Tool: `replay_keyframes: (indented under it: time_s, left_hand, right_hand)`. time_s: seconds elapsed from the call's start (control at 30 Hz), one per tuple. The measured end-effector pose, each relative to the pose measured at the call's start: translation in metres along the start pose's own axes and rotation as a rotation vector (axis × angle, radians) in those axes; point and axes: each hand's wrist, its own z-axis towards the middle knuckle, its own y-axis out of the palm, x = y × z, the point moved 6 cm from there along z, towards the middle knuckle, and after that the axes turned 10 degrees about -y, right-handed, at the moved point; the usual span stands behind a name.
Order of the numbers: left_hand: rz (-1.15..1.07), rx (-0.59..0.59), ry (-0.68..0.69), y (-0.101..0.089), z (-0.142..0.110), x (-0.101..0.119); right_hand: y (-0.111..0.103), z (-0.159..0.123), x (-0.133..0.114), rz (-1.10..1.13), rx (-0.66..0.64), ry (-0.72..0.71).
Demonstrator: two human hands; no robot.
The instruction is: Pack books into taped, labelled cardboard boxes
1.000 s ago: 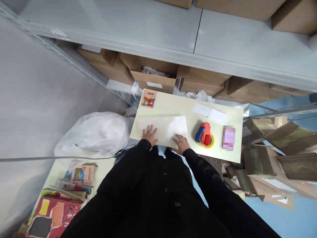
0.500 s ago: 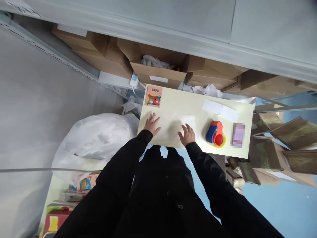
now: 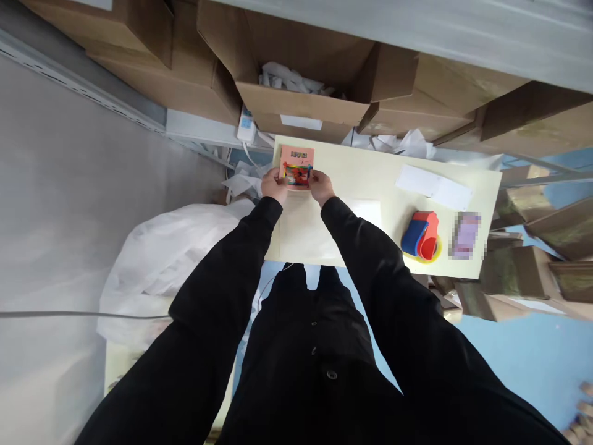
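Pink booklet point(image 3: 297, 168), just one, is pinched between left grip point(image 3: 275, 185) and right grip point(image 3: 321, 186), one tape dispenser point(image 3: 427, 232) well apart

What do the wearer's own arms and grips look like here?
Long black sleeves run to the wrists: the left sleeve and right sleeve look plain, without visible markings. The left grip and right grip are bare, with no gloves.

1. The one view looks from the wearer's head, forward and steeply down past the torso point(image 3: 319, 346).
2. It takes in the surface point(image 3: 356, 170) at middle distance, hands point(image 3: 275, 185) near mid-frame, shelf point(image 3: 463, 43) along the top.
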Motion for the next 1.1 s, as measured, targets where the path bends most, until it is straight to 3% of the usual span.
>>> replay_keyframes:
  time_s: [0.1,0.2,0.33,0.43,0.6,0.7,0.8,0.93,1.1]
  left_hand:
    - [-0.063,-0.068,0.093,0.003,-0.039,0.017]
    - [-0.173,-0.154,0.06,0.022,-0.103,0.015]
    - [-0.272,-0.322,-0.065,0.069,-0.192,-0.016]
    - [-0.199,-0.403,-0.141,0.102,-0.229,-0.044]
    - [0.016,-0.347,0.0,0.124,-0.233,-0.052]
    - [0.374,-0.288,0.133,0.132,-0.234,-0.043]
    - [0.713,-0.316,0.244,0.142,-0.244,-0.036]
    - [0.948,-0.355,0.263,0.152,-0.253,-0.038]
    - [1.028,-0.316,0.286,0.156,-0.255,-0.04]
  right_hand:
    - [-0.038,-0.029,-0.013,-0.066,0.078,0.085]
    - [-0.087,-0.089,-0.029,-0.072,0.17,0.074]
    - [-0.143,-0.18,-0.015,-0.075,0.265,0.209]
    - [-0.164,-0.217,0.008,-0.141,0.256,0.292]
    - [-0.175,-0.224,0.044,-0.215,0.235,0.298]
    - [-0.183,-0.224,0.058,-0.405,0.21,0.229]
    - [-0.186,-0.23,0.067,-0.506,0.222,0.204]
    - [-0.18,-0.231,0.077,-0.405,0.221,0.283]
    - [-0.184,-0.217,0.086,-0.181,0.249,0.451]
